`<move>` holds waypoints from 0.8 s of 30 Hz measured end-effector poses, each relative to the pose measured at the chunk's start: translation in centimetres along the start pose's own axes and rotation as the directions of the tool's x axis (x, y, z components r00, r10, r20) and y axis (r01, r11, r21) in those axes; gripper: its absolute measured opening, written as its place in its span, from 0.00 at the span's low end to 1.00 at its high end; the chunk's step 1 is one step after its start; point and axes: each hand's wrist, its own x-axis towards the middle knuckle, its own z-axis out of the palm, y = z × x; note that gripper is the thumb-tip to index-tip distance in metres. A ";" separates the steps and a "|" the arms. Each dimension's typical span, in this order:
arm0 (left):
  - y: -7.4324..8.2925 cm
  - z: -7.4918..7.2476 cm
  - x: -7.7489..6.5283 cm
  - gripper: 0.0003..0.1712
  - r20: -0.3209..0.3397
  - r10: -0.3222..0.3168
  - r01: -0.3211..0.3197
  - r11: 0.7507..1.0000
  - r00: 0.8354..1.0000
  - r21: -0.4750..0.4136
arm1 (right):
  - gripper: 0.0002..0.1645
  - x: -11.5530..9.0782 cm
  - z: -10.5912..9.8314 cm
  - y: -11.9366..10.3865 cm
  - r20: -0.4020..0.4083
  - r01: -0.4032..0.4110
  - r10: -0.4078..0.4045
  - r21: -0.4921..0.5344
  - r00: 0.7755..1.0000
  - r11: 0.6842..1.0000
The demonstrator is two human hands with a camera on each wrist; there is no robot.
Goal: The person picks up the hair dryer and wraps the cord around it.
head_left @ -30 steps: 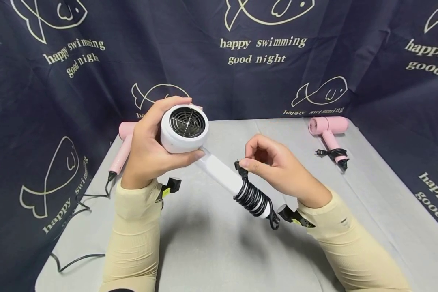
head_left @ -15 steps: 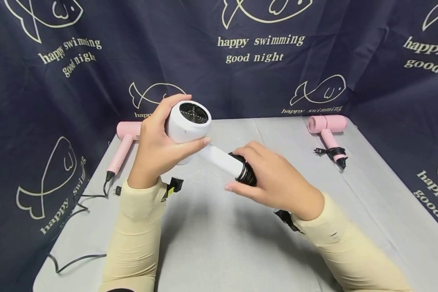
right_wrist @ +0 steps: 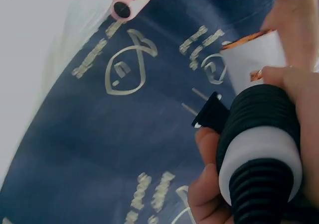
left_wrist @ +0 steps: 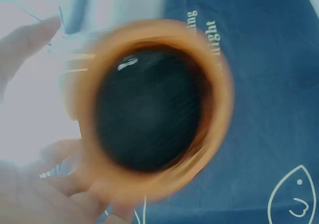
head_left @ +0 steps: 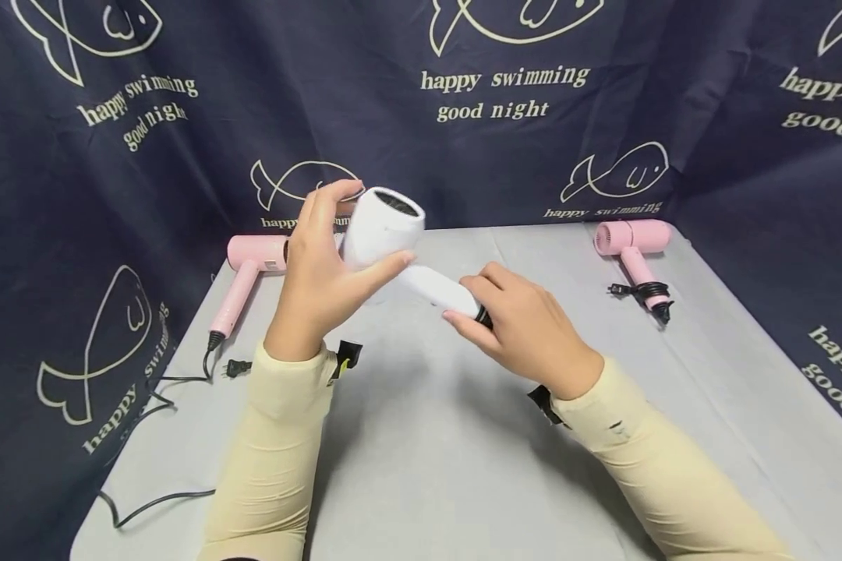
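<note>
A white hair dryer (head_left: 384, 234) is held above the table between both hands. My left hand (head_left: 323, 284) grips its round head, thumb along the near side and fingers over the far side. In the left wrist view an orange ring (left_wrist: 223, 94) surrounds the dark round end of the head. My right hand (head_left: 529, 327) wraps the lower handle. The right wrist view shows a black cord (right_wrist: 264, 102) wound round that handle, and a two-pin plug (right_wrist: 212, 113) sticking out beside the fingers. From the head, most of the coil is hidden under the right hand.
A pink hair dryer (head_left: 237, 300) lies at the back left, its loose cord (head_left: 161, 499) running along the left edge. Its plug (head_left: 237, 368) rests beside the left sleeve. Another pink hair dryer (head_left: 634, 238) with wound cord lies back right. A dark-blue curtain (head_left: 505, 171) surrounds the grey table (head_left: 449, 475).
My right hand has gone from pinching the plug to gripping the cord-wound handle. The white hair dryer has turned, its grille tipping up and away, and moved slightly right with my left hand.
</note>
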 end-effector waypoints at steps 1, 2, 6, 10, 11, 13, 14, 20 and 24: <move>-0.2 0.1 0.1 0.42 -0.013 0.012 -0.012 1.000 1.000 -0.001 | 0.21 -0.2 0.1 0.6 0.013 -0.034 0.034 -0.003 0.999 0.999; -0.4 0.2 0.1 0.40 -0.027 0.024 -0.025 1.000 0.999 -0.005 | 0.21 -0.4 0.2 1.3 0.029 -0.075 0.075 -0.005 0.997 0.997; -0.5 0.1 0.1 0.31 -0.036 0.023 -0.025 0.999 0.999 -0.040 | 0.21 -1.8 1.2 5.1 0.100 -0.270 0.272 -0.027 0.957 0.962; -0.4 0.1 -0.2 0.28 0.001 -0.006 0.006 0.998 1.000 -0.055 | 0.24 -4.0 2.0 9.7 0.163 -0.434 0.443 -0.089 0.882 0.897; -0.4 0.1 -0.3 0.28 0.007 -0.015 0.016 0.998 1.000 -0.057 | 0.25 -4.6 2.0 10.8 0.168 -0.463 0.476 -0.110 0.863 0.880; -0.4 0.1 -0.3 0.28 0.018 -0.035 0.036 0.997 0.999 -0.063 | 0.28 -5.7 1.9 12.7 0.185 -0.522 0.543 -0.151 0.819 0.840; -0.4 0.0 -0.4 0.28 0.023 -0.045 0.046 0.997 0.999 -0.065 | 0.29 -6.2 1.8 13.6 0.190 -0.550 0.575 -0.172 0.796 0.818; -0.4 0.1 -0.4 0.27 0.065 -0.060 0.065 0.994 0.996 -0.088 | 0.34 -8.6 0.7 16.9 0.224 -0.672 0.715 -0.243 0.663 0.699; -0.3 0.3 -0.3 0.28 0.097 -0.051 0.060 0.994 0.994 -0.087 | 0.36 -9.5 0.5 18.0 0.227 -0.688 0.738 -0.268 0.635 0.674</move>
